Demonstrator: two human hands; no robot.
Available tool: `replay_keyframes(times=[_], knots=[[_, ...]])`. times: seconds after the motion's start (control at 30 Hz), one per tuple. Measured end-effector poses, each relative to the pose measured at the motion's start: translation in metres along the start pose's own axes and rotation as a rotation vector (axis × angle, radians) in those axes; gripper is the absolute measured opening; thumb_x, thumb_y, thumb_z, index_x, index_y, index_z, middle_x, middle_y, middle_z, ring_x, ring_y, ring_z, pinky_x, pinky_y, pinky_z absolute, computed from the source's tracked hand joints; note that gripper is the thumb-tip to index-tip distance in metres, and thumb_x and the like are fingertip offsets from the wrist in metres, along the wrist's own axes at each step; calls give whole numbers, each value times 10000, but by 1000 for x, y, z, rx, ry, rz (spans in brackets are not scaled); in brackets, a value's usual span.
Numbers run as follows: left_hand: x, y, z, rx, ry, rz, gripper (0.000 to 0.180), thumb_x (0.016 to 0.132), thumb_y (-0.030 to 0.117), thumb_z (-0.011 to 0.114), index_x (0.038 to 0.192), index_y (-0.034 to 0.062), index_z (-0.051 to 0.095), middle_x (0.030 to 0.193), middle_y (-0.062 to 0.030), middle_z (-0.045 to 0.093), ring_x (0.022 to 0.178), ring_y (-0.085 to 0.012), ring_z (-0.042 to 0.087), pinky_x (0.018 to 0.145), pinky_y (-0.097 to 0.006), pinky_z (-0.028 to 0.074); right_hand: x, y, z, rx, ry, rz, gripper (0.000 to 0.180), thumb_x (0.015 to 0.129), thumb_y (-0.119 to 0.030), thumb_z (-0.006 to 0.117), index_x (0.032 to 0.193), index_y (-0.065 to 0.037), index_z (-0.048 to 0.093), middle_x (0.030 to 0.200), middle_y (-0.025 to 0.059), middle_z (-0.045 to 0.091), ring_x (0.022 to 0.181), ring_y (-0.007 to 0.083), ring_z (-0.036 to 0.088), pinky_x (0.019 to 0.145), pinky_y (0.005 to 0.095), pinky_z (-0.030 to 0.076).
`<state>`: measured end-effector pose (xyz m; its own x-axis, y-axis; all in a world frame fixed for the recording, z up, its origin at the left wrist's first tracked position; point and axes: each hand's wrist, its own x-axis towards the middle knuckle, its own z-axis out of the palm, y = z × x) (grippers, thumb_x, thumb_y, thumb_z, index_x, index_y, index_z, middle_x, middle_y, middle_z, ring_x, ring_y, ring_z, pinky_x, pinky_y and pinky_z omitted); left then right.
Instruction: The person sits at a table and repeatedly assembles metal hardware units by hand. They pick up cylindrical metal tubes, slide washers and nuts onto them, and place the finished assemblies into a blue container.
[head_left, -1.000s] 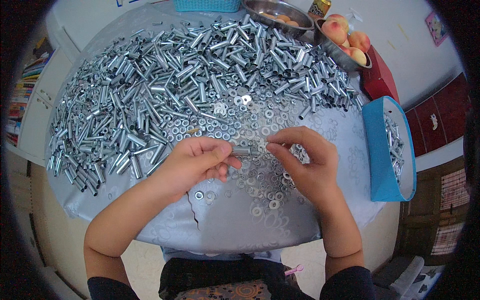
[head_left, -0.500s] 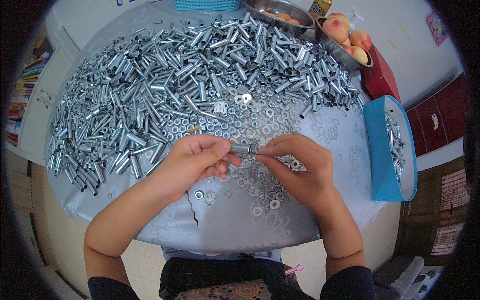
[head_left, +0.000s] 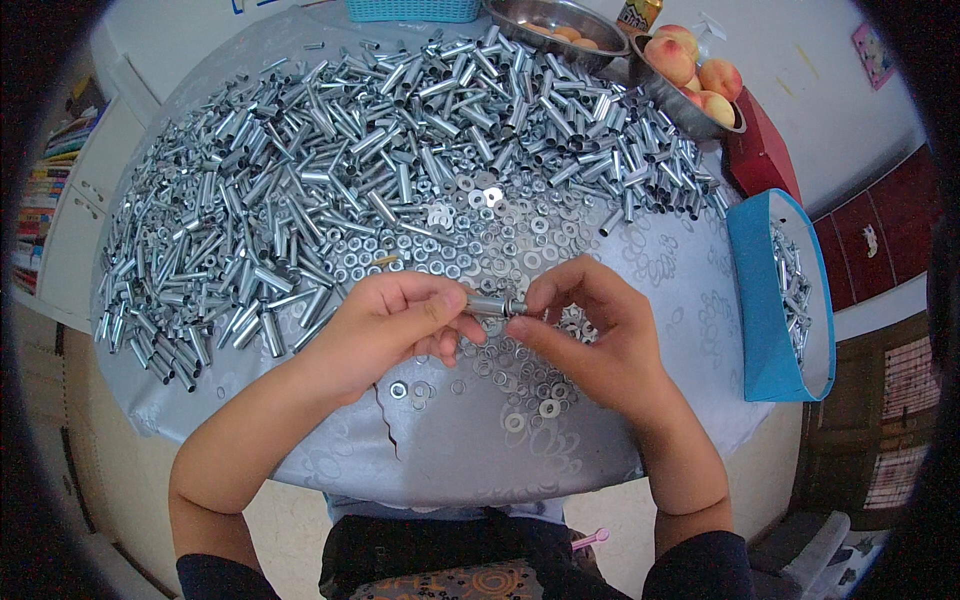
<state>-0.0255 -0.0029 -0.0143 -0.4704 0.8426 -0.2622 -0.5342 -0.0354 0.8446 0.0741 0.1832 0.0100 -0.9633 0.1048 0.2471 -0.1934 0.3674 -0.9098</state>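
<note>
So the tube (head_left: 487, 304) is up in the air over the middle of the table (head_left: 700, 320), lying roughly sideways between the two hands. Left hand (head_left: 395, 330) has its left end pinched between thumb and fingers, with the other fingers loosely curled. Right hand (head_left: 605, 335) has thumb and fingertip closed around the small end piece (head_left: 515, 309) at the other end. Can't swear whether that's a nut or a washer, too small and half covered by fingers.

My read is that the step in hand is fitting that piece onto the end. The move calls for a steady left pinch, the piece lined up straight, and small fingertip turns or pushes on the right.

Right under the hands there are loose washers (head_left: 549, 408), with nuts (head_left: 372, 261) just beyond the left hand, then the big pile (head_left: 380, 140) across the far side. So dipping low or reaching forward means bumping stuff. Best open room is bare cloth between the right forearm and the blue bin (head_left: 757, 320), plus the strip toward the near edge. That edge curves just over the lap, so anything dropped there could roll off.
</note>
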Motion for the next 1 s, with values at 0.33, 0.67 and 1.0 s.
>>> replay_keyframes(times=[0.33,0.67,1.0], knots=[[-3,5,6,251,61,42,378,911,328,443,812,-5,591,611,-39,544,531,-64,468,501,-194,364,0,-6,0,-79,-91,12,194,686,-37,714,838,-33,593,810,33,595,732,102,547,656,224,414],[-10,5,20,361,165,-80,526,925,443,289,638,56,500,497,26,359,461,-82,332,457,-223,279,-3,-9,7,-157,-12,-242,181,686,-124,730,804,-57,611,741,56,614,649,157,588,568,257,449],[-13,0,20,211,-135,-12,528,916,502,281,667,61,430,570,18,341,549,-86,360,521,-232,328,-2,-15,-2,-80,11,-251,183,731,-82,677,904,-41,635,808,72,632,684,149,585,617,257,453]])
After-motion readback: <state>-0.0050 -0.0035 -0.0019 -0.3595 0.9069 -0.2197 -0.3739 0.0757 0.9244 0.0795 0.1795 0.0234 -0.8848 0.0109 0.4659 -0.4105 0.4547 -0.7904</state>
